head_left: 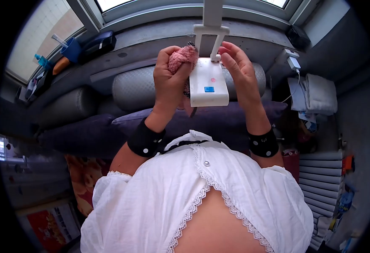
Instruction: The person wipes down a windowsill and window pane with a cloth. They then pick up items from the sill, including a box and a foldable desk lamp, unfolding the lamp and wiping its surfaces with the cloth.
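In the head view, my left hand (171,80) is closed around a bunched pink cloth (181,60) with a dark patterned edge. It presses against the left side of a white device (209,95) that looks like a folding lamp's base. A blue square button and a small pink mark show on its face. From the base's top, a hinged white arm (213,19) runs up out of view. To the right, my right hand (240,69) has its fingers apart beside the hinge. Whether its fingertips touch the arm is not clear.
Behind the hands lie a grey bolster (134,86) and purple cushions (147,120), below a windowsill (159,29). A blue cup (71,49) stands at left. On the right are a plugged-in white charger (294,63), folded cloth (320,95) and a radiator (320,177).
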`<state>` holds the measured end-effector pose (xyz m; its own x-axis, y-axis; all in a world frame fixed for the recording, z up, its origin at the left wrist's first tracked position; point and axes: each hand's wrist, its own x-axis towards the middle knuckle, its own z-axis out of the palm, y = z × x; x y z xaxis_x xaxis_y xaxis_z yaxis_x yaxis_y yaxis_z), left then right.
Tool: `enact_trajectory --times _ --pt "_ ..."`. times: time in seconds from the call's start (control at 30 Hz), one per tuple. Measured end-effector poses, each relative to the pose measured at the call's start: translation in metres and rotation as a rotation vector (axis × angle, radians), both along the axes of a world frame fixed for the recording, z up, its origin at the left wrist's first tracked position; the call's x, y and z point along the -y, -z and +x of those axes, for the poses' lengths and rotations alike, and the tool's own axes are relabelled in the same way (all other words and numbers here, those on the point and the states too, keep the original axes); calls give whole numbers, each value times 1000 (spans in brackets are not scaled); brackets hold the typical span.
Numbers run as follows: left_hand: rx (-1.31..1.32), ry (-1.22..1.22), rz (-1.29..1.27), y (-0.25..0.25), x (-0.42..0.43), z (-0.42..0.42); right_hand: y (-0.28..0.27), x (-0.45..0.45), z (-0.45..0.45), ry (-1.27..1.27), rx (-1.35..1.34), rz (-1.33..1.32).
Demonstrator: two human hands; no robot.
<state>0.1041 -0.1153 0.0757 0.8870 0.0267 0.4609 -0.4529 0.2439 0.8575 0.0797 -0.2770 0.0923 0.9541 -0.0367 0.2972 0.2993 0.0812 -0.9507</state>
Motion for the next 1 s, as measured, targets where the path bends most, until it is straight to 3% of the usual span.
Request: enact_trajectory --times 0.07,0.17,0.27,0.37,0.47,0.5,0.6,0.63,0.73,0.77,0.87,1.0 --pt "8 22 -113 -5 0 -2 7 -4 -9 49 -29 117" --pt "107 -20 -165 -11 1 -7 0 -15 -29 -299 -289 360" --pt "210 -250 207 -1 -8 -5 -9 -17 -30 -431 -411 402" --pt "345 -268 453 10 -9 -8 4 -16 -22 -279 -414 345" --pt "573 -85 445 9 -11 -4 40 -6 -7 -165 -405 313" --pt "445 -33 346 6 -11 -14 39 -7 -9 -157 -335 323" --pt "-133 200 -330 -6 -14 -21 52 7 -8 -270 -257 342" --pt "-165 248 -346 -6 -23 -20 55 12 -9 -342 -216 363" --pt "-55 165 -274 -7 -26 -18 61 14 -8 -376 -194 435" --pt "185 -17 15 -6 -25 -17 60 11 -10 -291 -163 354" --pt "446 23 457 -26 -12 -34 55 -1 -19 -131 -65 157" --pt "196 127 305 -19 -6 -17 55 2 -18 -148 17 -74"
